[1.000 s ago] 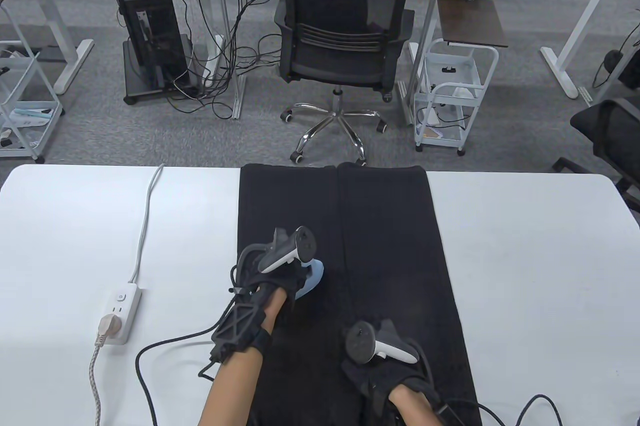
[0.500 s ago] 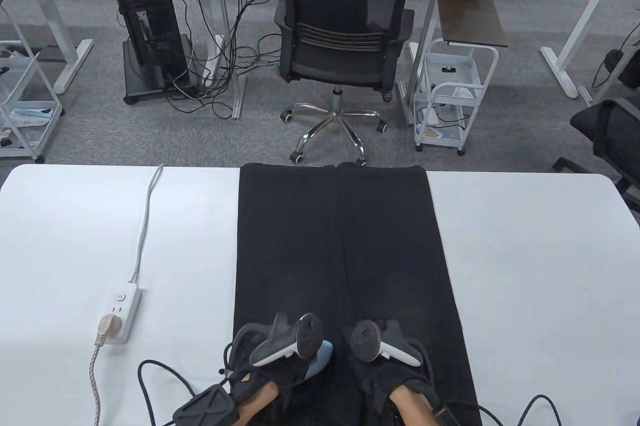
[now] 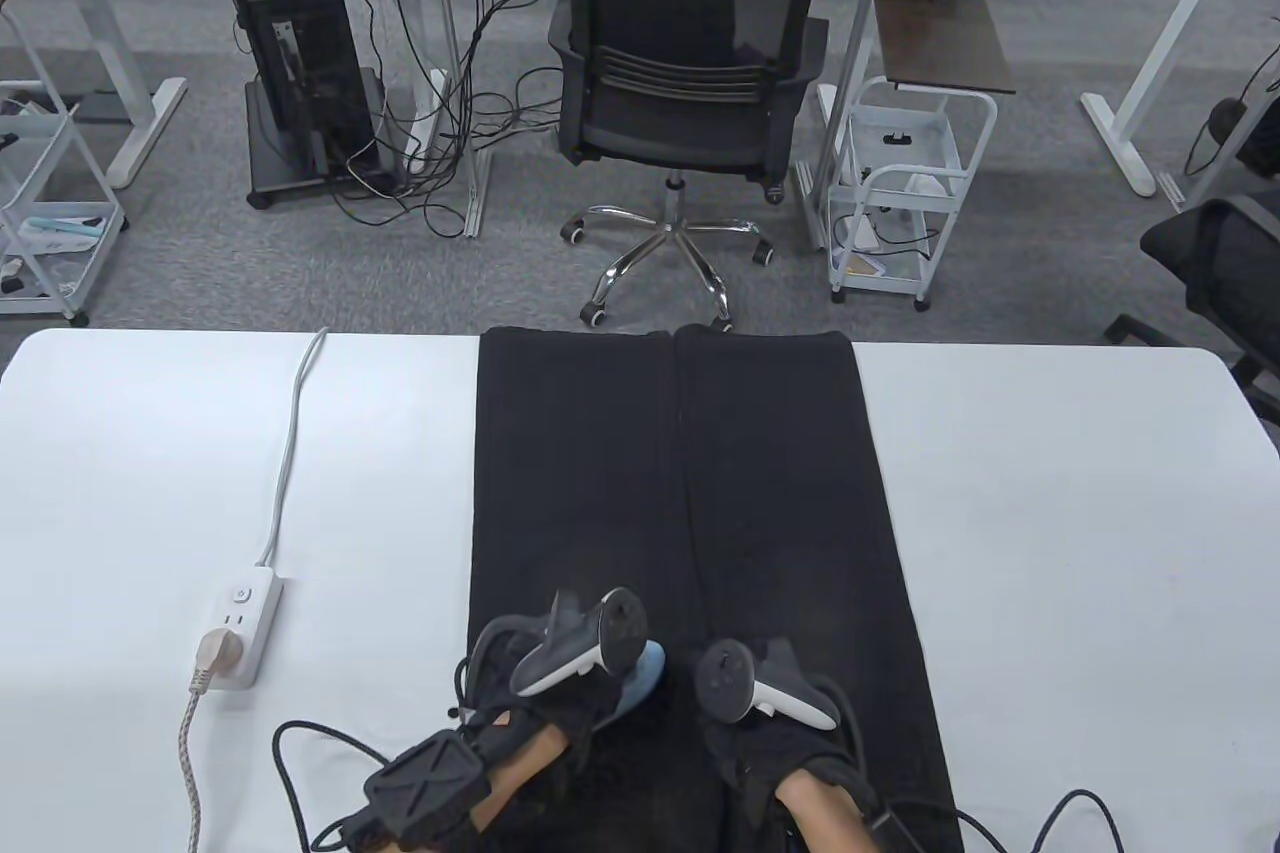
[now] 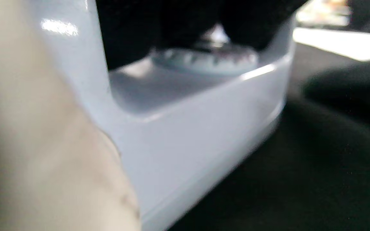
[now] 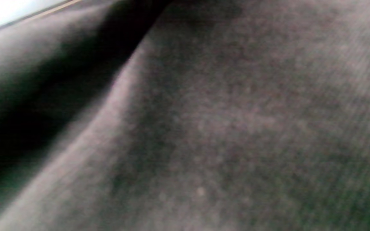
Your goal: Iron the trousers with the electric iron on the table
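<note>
Gripping the pale blue plastic electric iron (image 3: 640, 678) low in frame, the left hand (image 3: 560, 703) risks scorching the black fabric trousers (image 3: 680, 473) if it lingers, while the right hand (image 3: 770, 733) presses flat.

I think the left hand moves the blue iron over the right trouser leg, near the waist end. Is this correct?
Not quite: the left hand holds the blue iron on the left trouser leg, as the table view shows. The rest stands.

Iron (image 3: 640, 678) on trousers (image 3: 680, 493) (mid-table), power strip (image 3: 238, 628) left.
</note>
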A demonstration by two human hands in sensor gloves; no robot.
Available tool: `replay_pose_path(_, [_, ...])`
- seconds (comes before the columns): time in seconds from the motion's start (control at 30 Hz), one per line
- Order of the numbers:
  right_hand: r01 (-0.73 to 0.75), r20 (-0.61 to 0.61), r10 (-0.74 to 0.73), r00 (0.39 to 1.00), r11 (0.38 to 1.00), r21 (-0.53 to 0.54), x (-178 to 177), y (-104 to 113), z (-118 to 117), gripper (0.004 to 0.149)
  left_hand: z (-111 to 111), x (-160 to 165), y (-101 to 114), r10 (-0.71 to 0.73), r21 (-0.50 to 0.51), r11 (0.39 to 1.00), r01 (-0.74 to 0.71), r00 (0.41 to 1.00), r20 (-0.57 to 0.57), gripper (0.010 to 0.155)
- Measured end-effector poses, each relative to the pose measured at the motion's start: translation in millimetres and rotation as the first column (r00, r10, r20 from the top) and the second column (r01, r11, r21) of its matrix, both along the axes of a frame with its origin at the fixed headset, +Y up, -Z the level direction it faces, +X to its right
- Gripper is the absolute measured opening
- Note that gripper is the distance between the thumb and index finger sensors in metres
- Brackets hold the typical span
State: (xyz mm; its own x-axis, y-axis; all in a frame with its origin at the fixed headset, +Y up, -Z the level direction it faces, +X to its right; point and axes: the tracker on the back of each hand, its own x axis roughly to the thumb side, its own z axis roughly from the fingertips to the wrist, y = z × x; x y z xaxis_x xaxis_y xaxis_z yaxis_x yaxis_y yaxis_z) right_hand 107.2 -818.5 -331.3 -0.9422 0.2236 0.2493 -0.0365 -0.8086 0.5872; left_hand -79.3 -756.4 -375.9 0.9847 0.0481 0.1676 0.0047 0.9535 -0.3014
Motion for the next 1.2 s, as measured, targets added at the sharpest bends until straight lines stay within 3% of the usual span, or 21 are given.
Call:
replay_pose_path(0.17, [-0.003, -0.004, 0.003, 1.000, 1.000, -0.001, -1.1, -0.2, 0.2, 0.066, -62.5, -8.3, 0.8, 0.008, -0.004, 1.000, -0.009, 0.994, -0.107, 0.040])
replay_pose_path(0.3, [-0.003, -0.006, 0.003, 1.000, 1.000, -0.004, -1.6, -0.4, 0.2, 0.065, -99.6, -21.2, 1.5, 0.015, -0.006, 1.000, -0.016, 0.982, -0.188, 0.040])
replay_pose_path(0.4, [0.001, -0.006, -0.001, 1.000, 1.000, -0.010, -1.8, -0.7, 0.0, 0.065, -113.7, -26.9, 1.8, 0.019, -0.019, 1.000, -0.023, 0.979, -0.202, 0.040])
replay_pose_path(0.5, [0.002, -0.009, -0.002, 1.000, 1.000, -0.016, -1.7, -0.6, -0.5, 0.065, -109.5, -24.9, 1.8, 0.012, -0.014, 1.000, -0.014, 0.985, -0.172, 0.039])
replay_pose_path(0.7, [0.024, -0.001, -0.024, 1.000, 0.999, -0.025, 0.5, -2.2, -0.8, 0.066, -67.9, -17.1, 0.5, 0.031, -0.041, 0.999, -0.035, 0.996, -0.086, 0.038])
replay_pose_path(1.03, [0.057, 0.023, -0.056, 0.998, 0.998, -0.025, 5.2, -4.2, -1.5, 0.066, 55.0, -0.7, -2.6, 0.058, -0.083, 0.995, -0.047, 0.989, 0.135, 0.039])
replay_pose_path(1.13, [0.051, 0.017, -0.051, 0.999, 0.998, -0.022, 5.5, -4.1, -1.6, 0.066, 84.4, -2.4, -2.9, 0.055, -0.066, 0.997, -0.049, 0.993, 0.101, 0.039])
replay_pose_path(1.2, [0.046, 0.012, -0.045, 0.999, 0.999, -0.021, 5.3, -3.9, -1.8, 0.066, 91.4, -4.7, -3.1, 0.055, -0.055, 0.997, -0.049, 0.992, 0.114, 0.039])
